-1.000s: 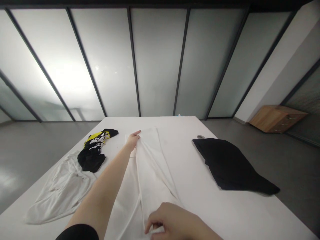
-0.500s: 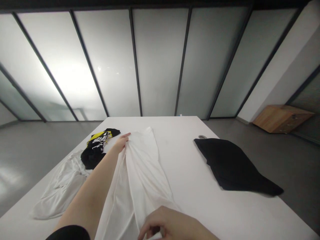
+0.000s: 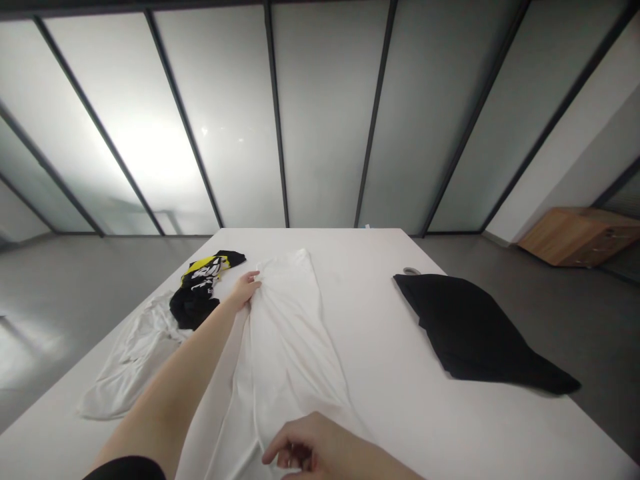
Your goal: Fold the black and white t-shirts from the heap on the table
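Observation:
A long white garment point(image 3: 295, 347), probably trousers, lies lengthwise down the middle of the table, with soft creases along it. My left hand point(image 3: 246, 288) reaches far forward to its left edge near the far end. Thumb and fingers pinch the cloth there, and folds spread from the grip. At the near end my right hand point(image 3: 305, 445) is low over the garment. Its index finger points left, touching or just above the cloth, apart from the thumb; the other fingers are curled. The near end runs out of view at the bottom.
On the white table point(image 3: 365, 293), a black and yellow printed garment point(image 3: 197, 287) and a crumpled white garment point(image 3: 135, 360) lie at left. A black folded cloth point(image 3: 480, 333) overhangs the right edge, with a grey ring-shaped thing point(image 3: 411, 271) behind it. A wooden cabinet point(image 3: 575, 237) stands beyond.
My right hand has shifted slightly left, and its index finger has straightened away from the thumb. My left hand stays at the garment's edge. The camera view has shifted a little.

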The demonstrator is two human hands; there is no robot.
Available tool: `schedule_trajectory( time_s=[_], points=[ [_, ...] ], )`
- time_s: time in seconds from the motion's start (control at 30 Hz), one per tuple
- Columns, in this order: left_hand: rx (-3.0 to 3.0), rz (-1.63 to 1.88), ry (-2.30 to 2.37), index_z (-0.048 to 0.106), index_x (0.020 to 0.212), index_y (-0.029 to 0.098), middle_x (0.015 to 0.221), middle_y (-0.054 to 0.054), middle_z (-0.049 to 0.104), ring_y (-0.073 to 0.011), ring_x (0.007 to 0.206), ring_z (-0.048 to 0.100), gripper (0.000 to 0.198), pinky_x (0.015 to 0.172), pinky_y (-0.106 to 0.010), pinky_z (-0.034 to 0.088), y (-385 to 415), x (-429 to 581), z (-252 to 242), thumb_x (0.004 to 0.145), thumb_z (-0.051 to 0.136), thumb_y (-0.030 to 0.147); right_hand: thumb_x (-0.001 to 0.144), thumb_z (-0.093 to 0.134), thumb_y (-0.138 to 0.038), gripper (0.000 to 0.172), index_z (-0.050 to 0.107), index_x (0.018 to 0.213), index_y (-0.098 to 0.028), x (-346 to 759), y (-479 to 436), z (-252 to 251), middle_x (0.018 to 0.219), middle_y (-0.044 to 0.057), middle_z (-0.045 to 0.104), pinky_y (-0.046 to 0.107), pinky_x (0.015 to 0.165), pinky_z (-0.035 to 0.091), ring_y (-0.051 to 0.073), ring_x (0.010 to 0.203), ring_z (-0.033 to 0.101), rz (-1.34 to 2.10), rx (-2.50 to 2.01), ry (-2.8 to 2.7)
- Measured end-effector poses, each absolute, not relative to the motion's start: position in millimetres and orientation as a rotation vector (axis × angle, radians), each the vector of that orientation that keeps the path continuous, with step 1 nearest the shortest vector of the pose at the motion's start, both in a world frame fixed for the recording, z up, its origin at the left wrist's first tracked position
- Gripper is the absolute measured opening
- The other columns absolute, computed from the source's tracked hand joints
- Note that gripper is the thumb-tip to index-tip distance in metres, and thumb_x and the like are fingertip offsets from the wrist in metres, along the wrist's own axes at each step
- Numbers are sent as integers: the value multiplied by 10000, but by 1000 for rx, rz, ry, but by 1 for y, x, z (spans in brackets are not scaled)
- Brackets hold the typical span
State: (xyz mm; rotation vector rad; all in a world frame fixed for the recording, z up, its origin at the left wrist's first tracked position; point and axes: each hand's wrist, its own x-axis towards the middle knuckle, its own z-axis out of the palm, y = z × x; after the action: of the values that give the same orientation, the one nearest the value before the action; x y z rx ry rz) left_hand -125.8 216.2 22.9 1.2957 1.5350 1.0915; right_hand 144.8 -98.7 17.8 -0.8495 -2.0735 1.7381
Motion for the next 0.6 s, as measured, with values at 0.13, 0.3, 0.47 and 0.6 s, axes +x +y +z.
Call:
schedule_trajectory(
  time_s=[0.13, 0.3, 0.47, 0.6],
  points=[
    [1314, 1081, 1499, 603, 1358, 206, 1128, -109, 760, -204, 872, 752, 575, 748, -311, 595, 190, -134, 17, 827, 756, 367, 852, 818, -383, 473, 752, 1311, -291, 139, -100, 5, 1028, 19, 745, 235, 796, 488, 152, 865, 638, 1771, -820, -2105],
    [1610, 990, 1493, 655, 1225, 200, 853, 0, 680, -161, 676, 645, 515, 629, -278, 507, 152, -151, 12, 795, 746, 467, 809, 821, -300, 555, 731, 1356, -291, 140, -99, -12, 1048, 17, 761, 207, 758, 488, 144, 842, 653, 1764, -812, -2157],
    [1716, 1018, 1477, 683, 1170, 201, 844, 0, 678, -174, 740, 649, 455, 703, -293, 490, 130, -155, 9, 797, 709, 461, 847, 762, -305, 470, 771, 1314, -249, 115, -94, -13, 1028, 27, 781, 196, 727, 484, 138, 802, 648, 1656, -721, -2349],
    [1668, 1084, 1470, 676, 1160, 203, 827, -5, 695, -183, 735, 649, 458, 702, -302, 483, 129, -155, 6, 783, 701, 462, 922, 700, -345, 431, 757, 1342, -269, 82, -93, -9, 1044, 15, 788, 190, 761, 487, 135, 819, 673, 1563, -649, -2420]
  ],
)
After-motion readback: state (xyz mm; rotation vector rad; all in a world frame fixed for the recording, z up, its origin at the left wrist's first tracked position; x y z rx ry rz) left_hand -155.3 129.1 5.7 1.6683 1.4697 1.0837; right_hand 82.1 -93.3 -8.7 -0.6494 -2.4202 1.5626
